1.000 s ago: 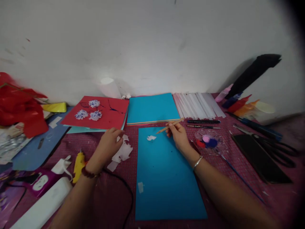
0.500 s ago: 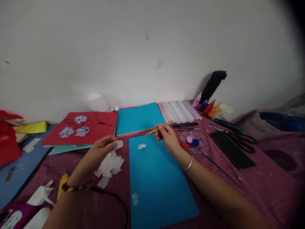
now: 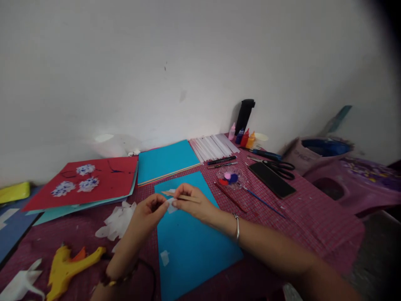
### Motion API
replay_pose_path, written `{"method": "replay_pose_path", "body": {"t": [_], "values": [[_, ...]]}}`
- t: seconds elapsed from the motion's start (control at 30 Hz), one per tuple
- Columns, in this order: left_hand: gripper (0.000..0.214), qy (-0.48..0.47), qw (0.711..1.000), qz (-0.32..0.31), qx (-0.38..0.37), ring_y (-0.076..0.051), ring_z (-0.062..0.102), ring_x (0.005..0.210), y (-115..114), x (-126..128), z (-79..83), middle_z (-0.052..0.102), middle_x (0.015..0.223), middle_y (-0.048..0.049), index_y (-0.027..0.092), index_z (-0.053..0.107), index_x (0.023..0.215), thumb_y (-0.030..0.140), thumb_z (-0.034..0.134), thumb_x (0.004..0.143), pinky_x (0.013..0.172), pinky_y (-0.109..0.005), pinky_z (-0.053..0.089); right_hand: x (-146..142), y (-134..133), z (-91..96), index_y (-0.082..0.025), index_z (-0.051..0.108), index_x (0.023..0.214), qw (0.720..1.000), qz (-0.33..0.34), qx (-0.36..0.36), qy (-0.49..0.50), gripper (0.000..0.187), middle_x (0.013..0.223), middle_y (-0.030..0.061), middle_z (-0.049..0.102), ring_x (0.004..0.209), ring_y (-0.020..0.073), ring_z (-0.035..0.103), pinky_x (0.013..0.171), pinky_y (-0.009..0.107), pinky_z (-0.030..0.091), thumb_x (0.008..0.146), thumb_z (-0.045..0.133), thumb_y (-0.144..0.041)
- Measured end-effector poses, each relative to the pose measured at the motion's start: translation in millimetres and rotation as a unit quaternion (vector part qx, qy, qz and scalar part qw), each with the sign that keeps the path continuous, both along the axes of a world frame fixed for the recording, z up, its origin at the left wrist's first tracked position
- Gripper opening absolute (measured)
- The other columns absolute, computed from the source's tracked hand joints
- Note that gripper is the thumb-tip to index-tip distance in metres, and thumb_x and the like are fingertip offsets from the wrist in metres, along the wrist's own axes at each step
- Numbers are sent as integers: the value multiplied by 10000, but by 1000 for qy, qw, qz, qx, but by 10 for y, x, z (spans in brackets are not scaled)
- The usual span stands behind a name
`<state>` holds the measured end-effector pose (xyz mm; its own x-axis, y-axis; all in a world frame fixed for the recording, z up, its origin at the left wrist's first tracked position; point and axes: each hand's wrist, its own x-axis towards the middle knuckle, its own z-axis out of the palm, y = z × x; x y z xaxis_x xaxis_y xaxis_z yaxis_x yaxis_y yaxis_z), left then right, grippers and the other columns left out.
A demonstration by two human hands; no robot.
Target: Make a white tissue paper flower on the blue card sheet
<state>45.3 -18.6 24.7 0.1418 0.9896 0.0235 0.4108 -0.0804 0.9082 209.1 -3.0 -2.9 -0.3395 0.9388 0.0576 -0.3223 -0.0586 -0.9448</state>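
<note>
I log the left hand (image 3: 152, 212): thumb and forefinger pinch a white paper piece (image 3: 171, 205) over the blue sheet (image 3: 194, 255). Right hand (image 3: 191, 203): closed on a stick (image 3: 189, 198), fingertips together with the left's; whether they also grip the piece, I cannot tell. Stick: slantwise across the fingers, leaving, I judge, thumb and forefinger usable. Paper pile (image 3: 114, 221): left of the sheet, presumably for easy reach. Palette (image 3: 240, 175): on the right, brush (image 3: 263, 201) tip at its rim, perhaps to suit the right hand. Red sheet (image 3: 108, 179), three blue-flecked flowers (image 3: 88, 184): far left, probably set back from the elbows. Edges: glue gun (image 3: 67, 267) near the left forearm (image 3: 128, 248), so I rate that side tight; right forearm (image 3: 282, 246) crosses the sheet's right edge, the roomier side, I judge, bounded by phone (image 3: 272, 179), scissors (image 3: 278, 167) and the rounded edge of the counter (image 3: 316, 230).
</note>
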Motion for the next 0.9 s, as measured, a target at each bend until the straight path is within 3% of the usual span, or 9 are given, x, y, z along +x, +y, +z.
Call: {"method": "replay_pose_path", "body": {"t": [0.13, 0.23, 0.33, 0.4, 0.47, 0.53, 0.6, 0.73, 0.9], "values": [[193, -39, 999, 3, -32, -124, 489, 557, -10, -1, -89, 524, 604, 27, 204, 518, 683, 372, 603, 729, 532, -244, 396, 7, -2, -66, -185, 518, 759, 1000, 6, 18, 0, 186, 742, -31, 569, 701, 118, 560, 622, 221, 418, 663, 675, -210], [176, -44, 998, -10, -45, -123, 480, 539, 49, -21, -94, 508, 613, 38, 212, 510, 727, 355, 611, 713, 504, -242, 390, 28, 21, -7, -184, 525, 784, 998, 10, 55, -43, 160, 726, -36, 554, 641, 106, 521, 579, 212, 394, 690, 651, -212], [154, 44, 997, 49, 33, -142, 492, 568, 148, -93, -45, 505, 630, 24, 213, 508, 723, 350, 568, 758, 537, -264, 398, 88, 105, 92, -188, 526, 796, 993, -28, 90, -67, 118, 711, -38, 547, 609, 102, 495, 552, 211, 381, 726, 615, -222], [127, 181, 960, 144, 156, -185, 535, 690, 214, -150, -16, 539, 717, -14, 214, 519, 764, 329, 510, 817, 645, -307, 426, 146, 195, 120, -194, 520, 799, 990, -78, 102, -55, 94, 722, -30, 566, 631, 110, 517, 569, 220, 400, 747, 589, -232], [123, 326, 887, 193, 263, -233, 537, 829, 271, -184, -31, 549, 803, -55, 215, 517, 796, 289, 446, 864, 756, -353, 418, 200, 288, 89, -196, 523, 801, 987, -114, 105, -49, 76, 719, -23, 585, 636, 116, 535, 582, 231, 415, 759, 573, -234], [156, 423, 836, 171, 305, -257, 520, 877, 319, -194, -111, 539, 817, -78, 216, 506, 778, 248, 399, 887, 797, -370, 403, 235, 357, 10, -196, 531, 798, 987, -117, 98, -58, 58, 706, -20, 594, 622, 116, 540, 581, 236, 419, 766, 564, -232], [176, 464, 823, 133, 299, -259, 519, 852, 365, -196, -241, 537, 802, -83, 221, 499, 760, 224, 383, 893, 781, -366, 405, 247, 389, -89, -197, 539, 792, 987, -109, 90, -73, 40, 703, -19, 594, 619, 116, 543, 579, 238, 420, 773, 555, -229], [184, 426, 860, 117, 257, -241, 534, 823, 426, -228, -494, 546, 798, -70, 225, 510, 744, 226, 396, 889, 752, -354, 414, 231, 383, -237, -200, 560, 791, 986, -98, 93, -98, 26, 722, -14, 601, 623, 116, 544, 576, 239, 419, 790, 545, -221], [140, 239, 942, 170, 162, -195, 549, 689, 424, -236, -597, 570, 729, -17, 239, 570, 762, 336, 508, 841, 650, -313, 443, 223, 374, -288, -196, 592, 844, 992, -42, 77, -93, 92, 737, 3, 615, 631, 124, 564, 594, 255, 454, 818, 544, -270]]}}
